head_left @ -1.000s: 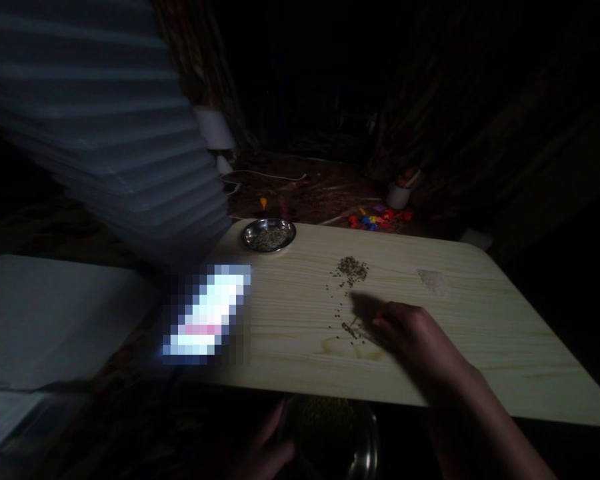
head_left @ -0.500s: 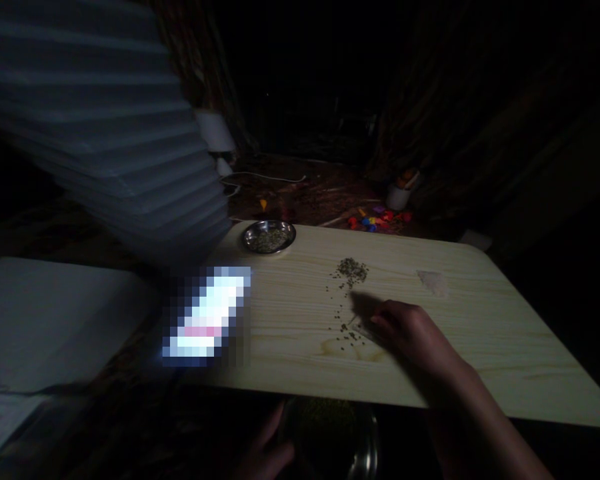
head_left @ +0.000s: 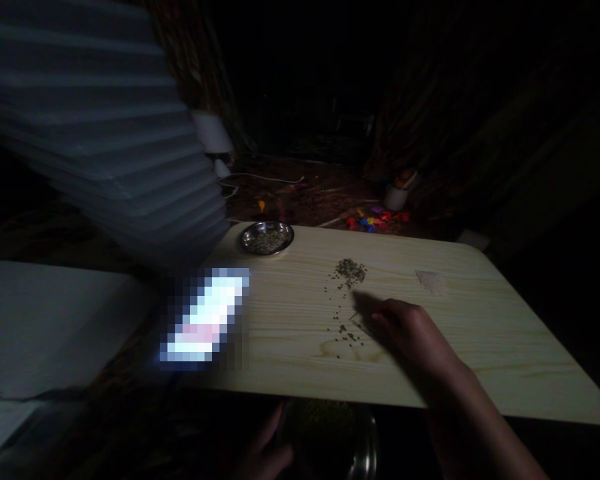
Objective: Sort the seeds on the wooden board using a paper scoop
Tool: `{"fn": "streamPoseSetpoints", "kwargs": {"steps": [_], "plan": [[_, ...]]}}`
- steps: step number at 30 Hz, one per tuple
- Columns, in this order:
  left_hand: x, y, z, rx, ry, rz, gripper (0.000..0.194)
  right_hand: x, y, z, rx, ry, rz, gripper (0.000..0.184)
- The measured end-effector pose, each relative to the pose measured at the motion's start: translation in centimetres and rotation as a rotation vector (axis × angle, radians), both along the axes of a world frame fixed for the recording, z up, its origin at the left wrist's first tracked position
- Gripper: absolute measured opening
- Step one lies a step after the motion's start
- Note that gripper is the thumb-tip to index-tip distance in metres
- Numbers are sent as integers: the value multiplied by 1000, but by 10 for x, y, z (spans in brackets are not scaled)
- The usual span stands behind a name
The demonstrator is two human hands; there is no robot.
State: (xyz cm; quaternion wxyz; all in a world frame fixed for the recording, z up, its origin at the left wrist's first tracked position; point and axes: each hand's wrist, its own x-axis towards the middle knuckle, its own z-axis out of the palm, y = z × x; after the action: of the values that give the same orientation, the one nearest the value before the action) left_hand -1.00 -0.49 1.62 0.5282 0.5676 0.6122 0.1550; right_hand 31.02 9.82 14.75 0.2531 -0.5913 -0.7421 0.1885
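My right hand (head_left: 413,333) lies on the pale wooden table (head_left: 505,347), fingers pointing left at a scatter of small greenish grains (head_left: 347,330); the fingers look curled and I cannot make out whether they pinch anything. A denser heap of grains (head_left: 351,270) sits farther back. My left hand (head_left: 265,447) is below the table's front edge, gripping the rim of a dark metal bowl (head_left: 333,437) that holds grains. A small steel dish (head_left: 267,238) with grains stands at the table's far left.
A lit, blurred-out phone (head_left: 205,317) lies at the table's left end. A pale patch (head_left: 431,281) marks the table at the right. Ribbed white plastic (head_left: 100,127) looms at upper left, a white surface (head_left: 50,327) below it. Coloured bits (head_left: 375,219) and a cup (head_left: 396,195) lie on the dark floor.
My right hand has shifted slightly left and back, and the grains by its fingertips are more spread out. The left hand and bowl stay put.
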Motion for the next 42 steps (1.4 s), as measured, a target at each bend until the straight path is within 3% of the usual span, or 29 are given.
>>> {"fn": "streamPoseSetpoints", "kwargs": {"steps": [7,13,16,23,34,42], "plan": [[-5,-2,-11,62,-3,-37,59,17,-4,8,-8,79,-75,25],[-7,-5,-22,58,0,-20,58,19,-8,7,-43,75,-48,25],[-6,-4,-18,77,30,-21,57,18,-8,6,-41,58,-56,23],[2,1,10,32,80,-31,59,14,-9,13,-47,42,-2,22],[-5,-3,-11,55,-22,-9,55,13,-14,8,-52,35,-30,23],[-1,-3,0,32,-6,16,57,13,-14,7,-49,19,-51,25]]}}
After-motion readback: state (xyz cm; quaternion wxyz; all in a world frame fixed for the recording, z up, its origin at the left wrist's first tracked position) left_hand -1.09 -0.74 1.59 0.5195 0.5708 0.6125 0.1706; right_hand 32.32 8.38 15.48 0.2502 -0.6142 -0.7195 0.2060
